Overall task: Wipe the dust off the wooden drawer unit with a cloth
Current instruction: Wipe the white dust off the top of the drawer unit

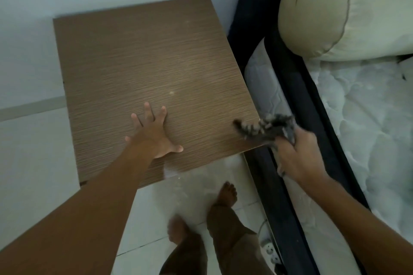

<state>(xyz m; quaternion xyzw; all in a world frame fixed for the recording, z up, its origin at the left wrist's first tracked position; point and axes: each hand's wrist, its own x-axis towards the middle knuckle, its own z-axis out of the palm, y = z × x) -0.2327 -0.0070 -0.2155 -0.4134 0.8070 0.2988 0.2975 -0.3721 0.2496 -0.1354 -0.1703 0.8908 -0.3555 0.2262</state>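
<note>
Right hand (297,154) clutches limp grey cloth (266,128) bunched, at unit top's (138,60) 4 o'clock corner; left hand (154,134) splayed flat, steadying. Cloth likely light, floppy; grip wadded.

Brown drawer unit (145,69); bunched grey cloth (268,128)

Pale tiled floor (35,163), wooden drawer unit (138,62) standing on it, bare feet (226,194) before it, bed (357,129) alongside

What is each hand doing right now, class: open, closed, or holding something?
Left hand: open, fingers spread flat on the drawer unit.
Right hand: grips the cloth.
</note>
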